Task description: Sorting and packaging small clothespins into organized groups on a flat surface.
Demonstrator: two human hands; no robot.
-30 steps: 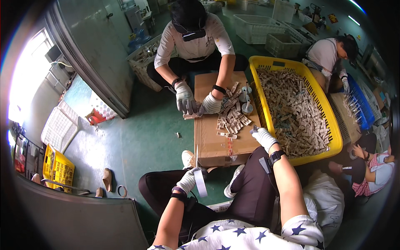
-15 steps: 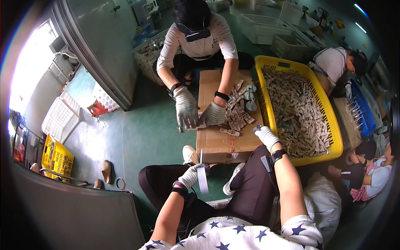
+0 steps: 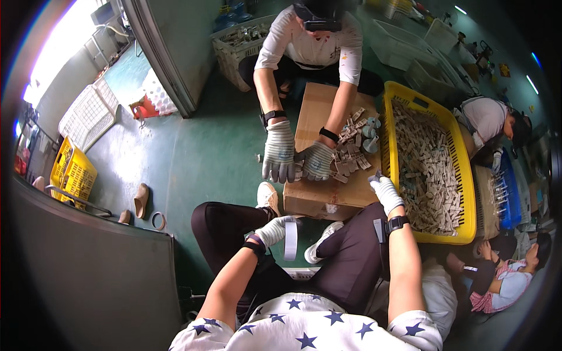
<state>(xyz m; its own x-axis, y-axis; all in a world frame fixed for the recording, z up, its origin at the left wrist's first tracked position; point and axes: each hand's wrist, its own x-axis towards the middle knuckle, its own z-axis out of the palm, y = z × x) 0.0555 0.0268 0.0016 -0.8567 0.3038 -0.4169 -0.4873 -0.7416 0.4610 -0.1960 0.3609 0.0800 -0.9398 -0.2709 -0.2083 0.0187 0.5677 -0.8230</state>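
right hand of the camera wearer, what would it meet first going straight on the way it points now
Likely the pile of small pale pieces on the cardboard box, just ahead of the right hand; depth is unclear, so the hand might pass above.

- The head view looks from the wearer's brow, high on the near side of the cardboard box (image 3: 333, 189), facing steeply down and forward across it.
- Nearest the lens, below the box, spreads the wearer's star-print shirt (image 3: 304, 320); left fingers (image 3: 285, 220) and right fingers (image 3: 377, 181) lie farther out, toward the box.
- The wide fisheye reaches far past the box, tilting the doorframe (image 3: 159, 58) to its left.
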